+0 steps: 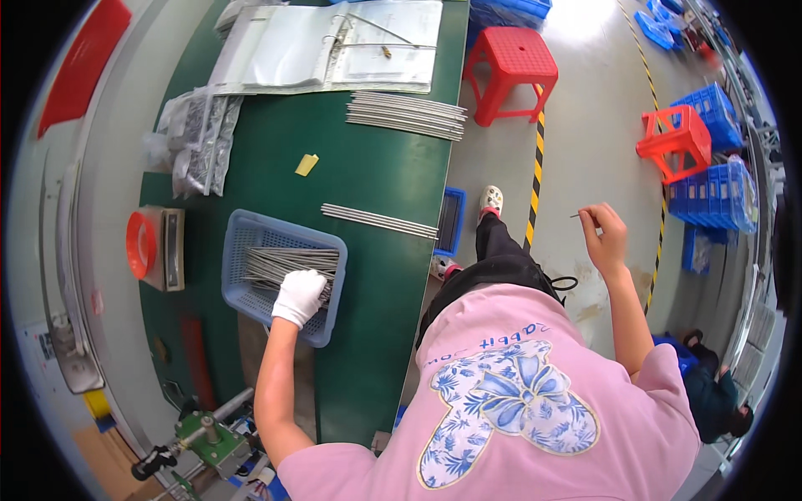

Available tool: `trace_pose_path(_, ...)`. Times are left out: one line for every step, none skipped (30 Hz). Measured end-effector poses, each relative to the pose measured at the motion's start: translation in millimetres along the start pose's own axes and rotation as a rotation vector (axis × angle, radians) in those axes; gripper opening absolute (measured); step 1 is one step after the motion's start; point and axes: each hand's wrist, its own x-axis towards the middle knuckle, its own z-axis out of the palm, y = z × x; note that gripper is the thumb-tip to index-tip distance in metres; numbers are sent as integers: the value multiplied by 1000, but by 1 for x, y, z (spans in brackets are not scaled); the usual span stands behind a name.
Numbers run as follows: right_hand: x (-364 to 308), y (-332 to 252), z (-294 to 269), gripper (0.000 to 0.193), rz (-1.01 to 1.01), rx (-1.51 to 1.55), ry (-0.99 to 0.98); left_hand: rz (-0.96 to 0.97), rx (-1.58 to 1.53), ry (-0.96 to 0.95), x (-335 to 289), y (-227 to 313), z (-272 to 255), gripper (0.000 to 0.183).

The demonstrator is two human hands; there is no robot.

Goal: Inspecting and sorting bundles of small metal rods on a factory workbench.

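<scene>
My left hand, in a white glove, reaches into a blue plastic basket on the green table. Its fingers are curled down onto a bundle of thin metal rods lying in the basket; the fingertips are partly hidden. Off to the right, away from the table, my bare right hand is raised over the floor. Thumb and fingers pinch a thin, dark, pin-like piece, of which only a short end shows. Near the basket, a few rods lie side by side at the table's edge.
More rods lie in a row farther back, below an open ring binder. Plastic bags and a yellow paper scrap are on the table. Red stools stand right; a green machine is near left.
</scene>
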Motion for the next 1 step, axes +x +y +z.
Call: trace_pose_path(1,-1,2,3,8,-14,-28,11,17,-51,-2,-4,1,18)
